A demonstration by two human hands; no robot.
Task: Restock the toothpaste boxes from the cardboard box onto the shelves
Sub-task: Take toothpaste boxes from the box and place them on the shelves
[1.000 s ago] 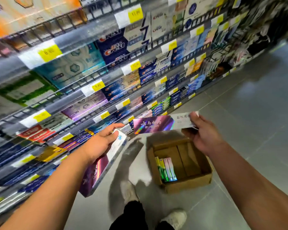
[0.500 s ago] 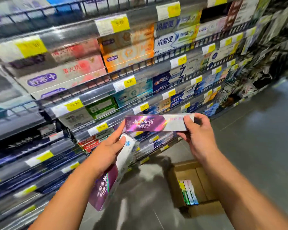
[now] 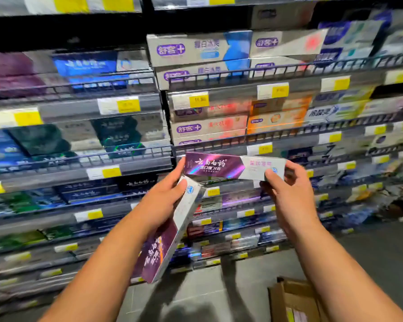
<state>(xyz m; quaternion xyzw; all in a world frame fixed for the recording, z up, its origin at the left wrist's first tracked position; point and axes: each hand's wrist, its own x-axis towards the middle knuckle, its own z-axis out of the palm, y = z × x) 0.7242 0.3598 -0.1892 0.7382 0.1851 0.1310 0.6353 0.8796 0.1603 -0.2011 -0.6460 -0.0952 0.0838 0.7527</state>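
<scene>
Head view: one purple toothpaste box (image 3: pixel 219 167) sits level just before the front rail (image 3: pixel 289 132) of the shelves (image 3: pixel 130 169), with the right hand (image 3: pixel 286 194) pinching its white end. The left hand (image 3: pixel 163 203) clasps a second box (image 3: pixel 170 231), tilted downward. Best to lift the level box over the rail, then slide it in flat, label outward. The cardboard box (image 3: pixel 291 300) lies on the floor beneath.

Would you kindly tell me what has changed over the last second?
Both hands rose from above the cardboard box to the shelves. The right hand lifted the level toothpaste box before a shelf rail; the left hand came up beside it, a finger now near that box's left end. Unchanged: each hand grips its own box, the tilted toothpaste box in the left; nothing shelved.
</scene>
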